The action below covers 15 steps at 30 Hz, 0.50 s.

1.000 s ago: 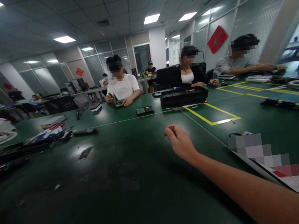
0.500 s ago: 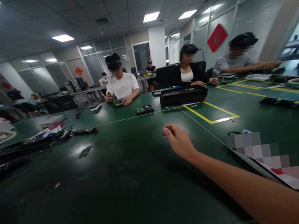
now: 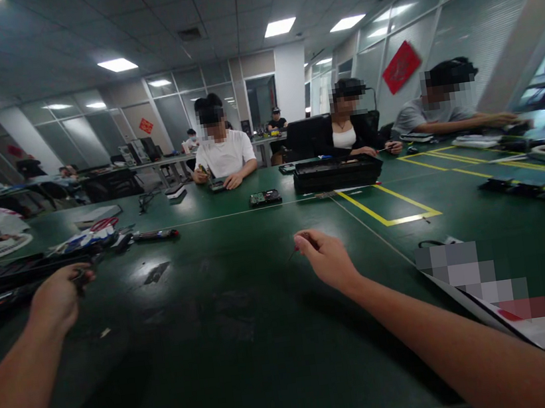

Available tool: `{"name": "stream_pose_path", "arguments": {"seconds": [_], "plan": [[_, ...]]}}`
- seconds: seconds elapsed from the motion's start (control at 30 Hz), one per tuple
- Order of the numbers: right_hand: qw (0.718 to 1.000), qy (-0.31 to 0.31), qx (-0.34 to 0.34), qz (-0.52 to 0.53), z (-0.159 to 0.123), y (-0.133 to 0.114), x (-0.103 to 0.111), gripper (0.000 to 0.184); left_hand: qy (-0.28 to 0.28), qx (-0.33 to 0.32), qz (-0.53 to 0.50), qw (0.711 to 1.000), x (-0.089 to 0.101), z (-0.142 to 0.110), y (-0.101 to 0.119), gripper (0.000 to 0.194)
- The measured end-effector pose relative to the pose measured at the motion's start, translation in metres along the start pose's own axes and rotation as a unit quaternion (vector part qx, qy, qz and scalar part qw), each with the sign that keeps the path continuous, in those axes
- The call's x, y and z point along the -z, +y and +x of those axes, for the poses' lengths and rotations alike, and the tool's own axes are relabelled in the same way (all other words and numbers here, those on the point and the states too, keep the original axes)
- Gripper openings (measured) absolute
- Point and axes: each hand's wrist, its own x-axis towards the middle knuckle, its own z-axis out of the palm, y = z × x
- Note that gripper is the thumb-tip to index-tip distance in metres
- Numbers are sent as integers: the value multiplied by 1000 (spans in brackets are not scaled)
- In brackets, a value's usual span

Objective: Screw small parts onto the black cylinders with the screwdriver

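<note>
My right hand is closed around a small screwdriver, with a thin shaft pointing down and left above the green table. On the left, my left hand is closed on a dark tool whose kind I cannot make out; its tip reaches toward the pile of tools. Beyond my right hand lies a hard drive with its circuit board side up.
A black bin stands near the far edge. Scissors with red handles and a black-and-red tool lie at left. Yellow tape marks the table. Across from me, a person in white handles a device.
My left hand has come into view at the left, holding the dark tool. My right hand stays almost where it was, still gripping the screwdriver. The view has shifted slightly.
</note>
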Motion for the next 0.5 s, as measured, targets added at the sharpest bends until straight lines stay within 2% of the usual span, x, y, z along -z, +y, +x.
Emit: {"name": "stream_pose_path", "arguments": {"seconds": [0.07, 0.13, 0.2, 0.27, 0.33, 0.4, 0.5], "plan": [[1000, 8, -1, 7, 0, 1, 0, 33, -50, 30, -68, 996, -23, -1, 2, 14], [1000, 12, -4, 21, 0, 2, 1, 32, -115, 25, -114, 987, -54, -13, 8, 13], [999, 14, -10, 40, 0, 3, 1, 31, -206, 11, -140, 968, -87, -34, 15, 12], [998, 12, -13, 63, 0, 3, 1, 30, -260, -1, -144, 955, -119, -61, 23, 13], [997, 8, -13, 78, 0, 2, 1, 31, -338, -55, -125, 931, -145, -92, 30, 13], [996, 13, -10, 83, -1, 1, 1, 31, -377, -107, -87, 916, -165, -121, 35, 14], [995, 47, -11, 82, -2, -2, 3, 31, -417, -148, 24, 897, -184, -157, 35, 25]]}}
